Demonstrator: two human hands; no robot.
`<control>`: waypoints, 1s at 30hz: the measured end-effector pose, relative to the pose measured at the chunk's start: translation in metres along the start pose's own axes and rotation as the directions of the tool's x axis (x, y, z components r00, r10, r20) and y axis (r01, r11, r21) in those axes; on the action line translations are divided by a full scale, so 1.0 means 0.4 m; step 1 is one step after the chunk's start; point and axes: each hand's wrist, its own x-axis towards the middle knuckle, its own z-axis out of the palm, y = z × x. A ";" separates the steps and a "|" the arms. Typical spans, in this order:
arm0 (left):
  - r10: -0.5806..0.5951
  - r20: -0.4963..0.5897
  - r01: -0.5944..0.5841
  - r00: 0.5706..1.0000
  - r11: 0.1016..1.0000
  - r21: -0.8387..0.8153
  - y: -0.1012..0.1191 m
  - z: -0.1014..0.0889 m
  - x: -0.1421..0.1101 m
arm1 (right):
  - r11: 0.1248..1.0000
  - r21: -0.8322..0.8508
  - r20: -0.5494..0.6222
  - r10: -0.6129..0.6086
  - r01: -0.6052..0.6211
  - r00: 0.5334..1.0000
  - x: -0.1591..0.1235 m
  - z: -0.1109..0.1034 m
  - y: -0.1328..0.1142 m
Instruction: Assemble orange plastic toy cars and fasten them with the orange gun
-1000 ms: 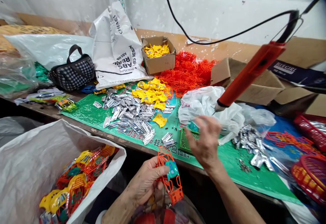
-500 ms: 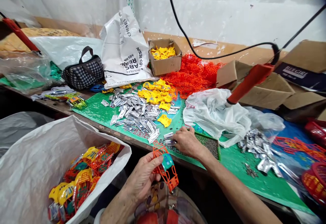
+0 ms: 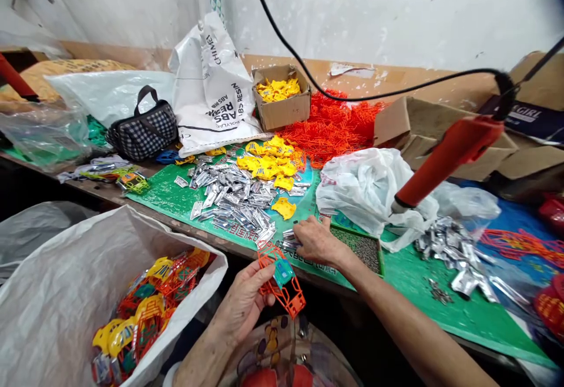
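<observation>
My left hand (image 3: 242, 302) pinches an orange plastic toy car frame (image 3: 293, 302) with a teal piece (image 3: 283, 272) set in it, held in front of the table edge. Beside a few silver strips (image 3: 289, 240), my right hand (image 3: 315, 240) rests low on the green table cover, its fingers curled and their tips mostly hidden. Just right of that hand sits a green tray (image 3: 359, 249) of small grey screws. Further back lie a heap of silver strips (image 3: 238, 196) and a pile of yellow plastic car shells (image 3: 268, 161).
A red electric screwdriver (image 3: 445, 164) hangs by its cable over a crumpled white plastic bag (image 3: 361, 181). At lower left, a white sack (image 3: 48, 293) holds assembled toys. Behind stand a carton of yellow parts (image 3: 282, 114) and a mass of orange frames (image 3: 339, 125).
My right hand has shifted slightly left at the silver strips. The toy car frame has moved a little left and up. The hanging screwdriver appears further right.
</observation>
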 end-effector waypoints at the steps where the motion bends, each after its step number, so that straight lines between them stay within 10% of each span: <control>1: 0.007 -0.002 -0.007 1.000 1.000 -0.009 0.000 0.000 0.001 | 1.000 0.011 -0.012 -0.002 0.002 1.000 -0.002 0.003 -0.002; 13: 0.053 0.018 -0.049 0.998 0.986 -0.160 0.002 -0.008 0.001 | 0.869 0.487 -0.265 0.050 0.089 0.963 -0.086 0.054 0.030; 15: 0.060 0.025 -0.056 0.998 0.988 -0.147 0.000 -0.008 0.003 | 0.706 0.693 -0.275 0.072 0.145 0.959 -0.106 0.053 0.039; 19: 0.092 0.046 -0.085 0.995 0.987 -0.133 -0.005 -0.003 0.010 | 0.039 0.990 -0.137 0.138 0.132 0.981 -0.134 0.052 0.037; 21: 0.110 0.054 -0.102 0.992 0.987 -0.126 -0.007 0.002 0.014 | -0.108 0.993 -0.031 0.119 0.044 0.992 -0.141 0.051 0.027; 30: 0.205 0.108 -0.200 0.973 0.978 -0.056 -0.005 0.029 0.038 | 0.003 0.999 0.031 0.066 -0.032 0.997 -0.150 0.041 -0.003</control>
